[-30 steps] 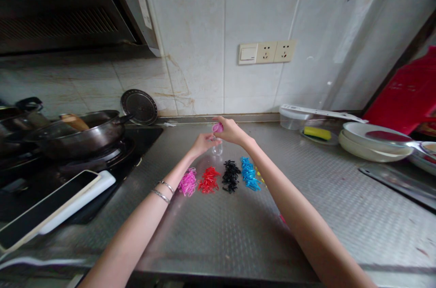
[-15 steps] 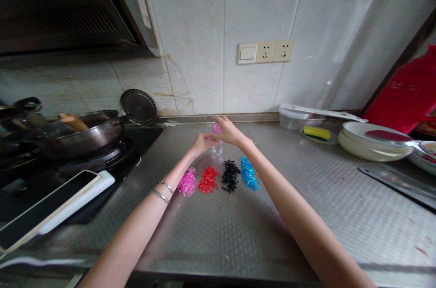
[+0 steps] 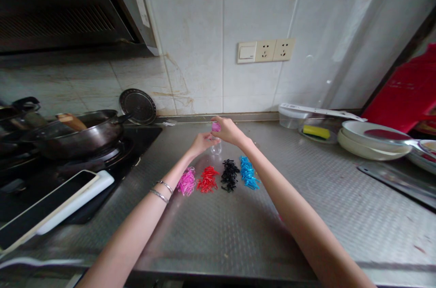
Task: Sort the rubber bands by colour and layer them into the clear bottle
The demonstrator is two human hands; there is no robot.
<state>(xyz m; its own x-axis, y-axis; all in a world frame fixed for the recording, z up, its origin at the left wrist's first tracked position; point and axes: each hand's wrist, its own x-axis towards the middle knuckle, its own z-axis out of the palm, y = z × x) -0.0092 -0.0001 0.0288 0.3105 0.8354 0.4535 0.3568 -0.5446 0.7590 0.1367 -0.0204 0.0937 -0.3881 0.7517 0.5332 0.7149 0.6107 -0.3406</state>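
Counter (image 3: 231, 233) underneath everything. Right hand (image 3: 229, 131): fingers curled in on the cap (image 3: 215, 127). Left hand (image 3: 201, 143): half-curled around the jar (image 3: 216, 148). Pink pile (image 3: 186, 182) at jar's 7 o'clock, red pile (image 3: 207, 180) 6, black pile (image 3: 230, 175) 5, blue pile (image 3: 249, 173) 4; these 4 look grouped, so that part's done. Jar on counter, long axis near vertical, top toward 12. Can't tell if cap's seated; closing may be left.

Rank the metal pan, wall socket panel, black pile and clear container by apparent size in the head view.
Metal pan
Wall socket panel
Black pile
Clear container, partly hidden, judged by its visible part
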